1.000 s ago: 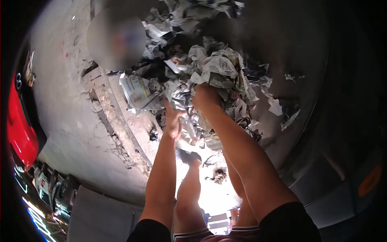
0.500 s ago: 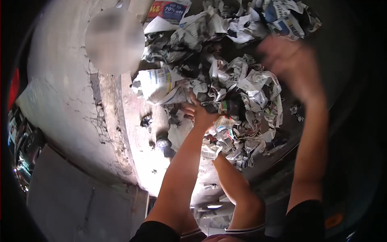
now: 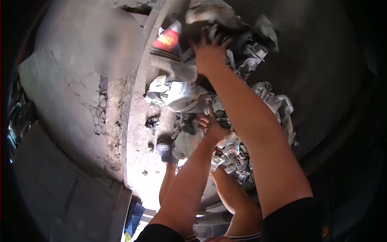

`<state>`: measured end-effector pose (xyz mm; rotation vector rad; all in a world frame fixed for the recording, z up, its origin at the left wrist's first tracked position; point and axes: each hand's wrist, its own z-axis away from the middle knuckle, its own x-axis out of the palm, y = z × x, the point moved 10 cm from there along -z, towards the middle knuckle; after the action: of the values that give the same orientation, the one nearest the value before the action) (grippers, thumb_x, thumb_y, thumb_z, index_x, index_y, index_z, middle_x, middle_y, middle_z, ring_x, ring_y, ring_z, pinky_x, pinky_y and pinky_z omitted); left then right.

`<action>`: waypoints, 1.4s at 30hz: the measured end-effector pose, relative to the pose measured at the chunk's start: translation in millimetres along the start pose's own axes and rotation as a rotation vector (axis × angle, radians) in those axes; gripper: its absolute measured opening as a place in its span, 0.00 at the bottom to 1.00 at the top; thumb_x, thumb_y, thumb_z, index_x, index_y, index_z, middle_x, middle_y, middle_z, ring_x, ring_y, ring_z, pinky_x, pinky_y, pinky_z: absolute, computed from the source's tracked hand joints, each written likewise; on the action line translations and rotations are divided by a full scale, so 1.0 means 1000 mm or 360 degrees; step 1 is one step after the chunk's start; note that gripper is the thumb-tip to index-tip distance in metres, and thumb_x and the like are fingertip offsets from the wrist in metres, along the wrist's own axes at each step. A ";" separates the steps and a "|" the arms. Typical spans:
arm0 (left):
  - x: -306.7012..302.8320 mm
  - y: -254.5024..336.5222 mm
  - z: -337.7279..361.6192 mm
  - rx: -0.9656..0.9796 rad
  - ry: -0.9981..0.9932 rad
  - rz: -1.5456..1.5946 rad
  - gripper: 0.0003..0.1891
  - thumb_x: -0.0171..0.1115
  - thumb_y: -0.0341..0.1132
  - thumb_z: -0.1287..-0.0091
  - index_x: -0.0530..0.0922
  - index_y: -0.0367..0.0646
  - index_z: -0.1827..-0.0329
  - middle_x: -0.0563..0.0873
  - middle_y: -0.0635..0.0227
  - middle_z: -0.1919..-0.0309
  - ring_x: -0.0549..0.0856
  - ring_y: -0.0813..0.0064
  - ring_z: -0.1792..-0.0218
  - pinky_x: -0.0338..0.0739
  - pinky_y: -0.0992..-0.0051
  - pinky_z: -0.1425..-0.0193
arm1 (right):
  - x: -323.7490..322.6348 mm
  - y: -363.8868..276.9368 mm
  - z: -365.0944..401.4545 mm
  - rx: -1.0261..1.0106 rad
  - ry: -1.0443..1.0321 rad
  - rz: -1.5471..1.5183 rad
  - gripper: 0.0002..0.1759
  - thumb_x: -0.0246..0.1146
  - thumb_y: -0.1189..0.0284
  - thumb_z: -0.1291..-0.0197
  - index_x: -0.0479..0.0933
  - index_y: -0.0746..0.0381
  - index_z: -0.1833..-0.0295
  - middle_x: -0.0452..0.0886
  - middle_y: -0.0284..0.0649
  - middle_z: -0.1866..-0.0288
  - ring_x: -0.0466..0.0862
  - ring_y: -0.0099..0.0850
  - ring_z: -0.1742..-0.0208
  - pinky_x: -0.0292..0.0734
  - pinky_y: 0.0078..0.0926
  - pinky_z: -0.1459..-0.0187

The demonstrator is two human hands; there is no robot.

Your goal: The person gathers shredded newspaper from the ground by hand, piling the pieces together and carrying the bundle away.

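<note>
Crumpled newspaper (image 3: 187,90) lies in a heap on the floor. At the near part of the heap, my left hand (image 3: 213,128) rests with its fingers spread against the paper. My right hand (image 3: 210,56) reaches over the upper part, fingers apart and holding nothing visible. Just left of it, a red and yellow printed sheet (image 3: 168,39) is tilted and slightly blurred. Dark and pale scraps (image 3: 252,56) lie to the right of my right hand. The paper beneath both palms is hidden.
A cracked concrete edge (image 3: 111,117) runs along the left side. A grey clog (image 3: 164,150) on a foot stands left of my left forearm. My bent leg (image 3: 234,191) is low in view. Grey panels (image 3: 64,177) fill the lower left.
My right hand has moved left and up from the right side onto the upper heap. Upper papers are shifted and blurred. The camera view has shifted slightly, and my left hand remains at the heap.
</note>
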<state>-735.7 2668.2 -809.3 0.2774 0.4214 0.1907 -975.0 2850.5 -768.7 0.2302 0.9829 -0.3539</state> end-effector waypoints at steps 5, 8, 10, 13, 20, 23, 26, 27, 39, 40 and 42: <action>0.033 0.014 -0.008 0.0851 0.0374 -0.0756 0.77 0.82 0.51 0.54 0.23 0.61 0.15 0.31 0.19 0.24 0.36 0.09 0.26 0.46 0.24 0.26 | 0.040 -0.041 0.008 -0.0131 -0.0002 0.0096 0.29 0.64 0.57 0.34 0.73 0.45 0.28 0.66 0.39 0.21 0.67 0.55 0.24 0.48 0.79 0.25; 0.000 0.002 -0.002 0.0139 0.0014 -0.0130 0.77 0.82 0.54 0.55 0.23 0.62 0.15 0.33 0.17 0.25 0.39 0.08 0.27 0.48 0.26 0.26 | 0.040 -0.020 0.006 -0.0207 0.0041 0.0104 0.22 0.70 0.58 0.42 0.83 0.50 0.42 0.80 0.38 0.34 0.76 0.47 0.29 0.59 0.74 0.30; 0.003 -0.006 -0.002 0.0030 0.0020 -0.0008 0.77 0.82 0.55 0.55 0.23 0.63 0.15 0.35 0.17 0.25 0.42 0.09 0.27 0.49 0.27 0.26 | 0.001 0.023 0.007 -0.0040 -0.0067 -0.0160 0.19 0.68 0.65 0.42 0.84 0.54 0.45 0.84 0.42 0.39 0.83 0.47 0.37 0.66 0.67 0.31; 0.005 -0.010 0.001 -0.0027 -0.0149 0.0062 0.75 0.79 0.62 0.52 0.23 0.63 0.16 0.31 0.20 0.25 0.38 0.14 0.26 0.47 0.30 0.25 | -0.051 0.097 0.054 0.0043 0.0077 -0.0605 0.18 0.66 0.69 0.41 0.82 0.59 0.44 0.89 0.46 0.48 0.88 0.49 0.45 0.77 0.52 0.37; 0.027 -0.008 -0.003 0.0222 -0.0111 -0.0110 0.51 0.76 0.47 0.43 0.52 0.52 0.22 0.56 0.38 0.25 0.61 0.38 0.26 0.62 0.46 0.25 | 0.071 0.058 0.314 0.0884 -0.0175 -0.3677 0.32 0.49 0.53 0.23 0.68 0.62 0.24 0.75 0.43 0.27 0.76 0.40 0.28 0.70 0.41 0.26; 0.027 -0.026 -0.003 0.0484 -0.0041 -0.0245 0.40 0.75 0.43 0.39 0.62 0.46 0.27 0.64 0.46 0.26 0.65 0.47 0.26 0.65 0.51 0.24 | 0.168 0.055 0.341 0.0388 0.0035 -0.1775 0.32 0.49 0.54 0.23 0.67 0.61 0.23 0.73 0.45 0.24 0.74 0.42 0.25 0.66 0.41 0.24; 0.002 -0.058 0.017 0.0794 -0.0034 -0.0327 0.30 0.73 0.40 0.36 0.73 0.41 0.32 0.71 0.54 0.27 0.69 0.56 0.26 0.67 0.55 0.24 | 0.222 0.048 0.319 0.0379 -0.0390 -0.0903 0.33 0.49 0.52 0.24 0.66 0.59 0.22 0.71 0.46 0.22 0.72 0.43 0.24 0.64 0.42 0.23; -0.024 -0.062 0.027 0.0869 -0.0070 -0.0261 0.27 0.72 0.38 0.34 0.76 0.40 0.33 0.74 0.57 0.27 0.71 0.59 0.26 0.68 0.57 0.24 | 0.236 0.048 0.313 0.0422 -0.0650 -0.0792 0.33 0.49 0.52 0.24 0.66 0.58 0.22 0.70 0.46 0.22 0.71 0.44 0.23 0.63 0.42 0.23; -0.380 0.119 -0.046 0.1089 0.1202 0.0070 0.40 0.77 0.57 0.39 0.74 0.42 0.30 0.69 0.48 0.28 0.77 0.50 0.35 0.78 0.56 0.36 | 0.261 0.061 0.276 0.0343 -0.1431 -0.0670 0.35 0.51 0.48 0.27 0.64 0.53 0.21 0.64 0.48 0.19 0.67 0.46 0.21 0.58 0.42 0.21; -0.392 0.143 -0.081 0.1123 0.1339 -0.0049 0.44 0.77 0.60 0.40 0.70 0.45 0.26 0.63 0.43 0.25 0.74 0.46 0.32 0.75 0.54 0.32 | 0.264 0.062 0.274 0.0340 -0.1405 -0.0703 0.35 0.51 0.48 0.28 0.65 0.53 0.21 0.65 0.48 0.20 0.67 0.46 0.22 0.58 0.42 0.21; -0.406 0.174 -0.159 0.0948 0.1365 -0.0178 0.53 0.74 0.66 0.42 0.61 0.52 0.18 0.51 0.35 0.21 0.66 0.39 0.25 0.69 0.51 0.26 | 0.270 0.062 0.271 0.0336 -0.1357 -0.0774 0.35 0.52 0.48 0.28 0.66 0.53 0.22 0.66 0.48 0.20 0.67 0.46 0.22 0.59 0.43 0.21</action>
<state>-1189.0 2771.8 -743.0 0.7598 1.3481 0.0597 -606.0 2763.3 -848.3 0.0103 0.1398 -0.9134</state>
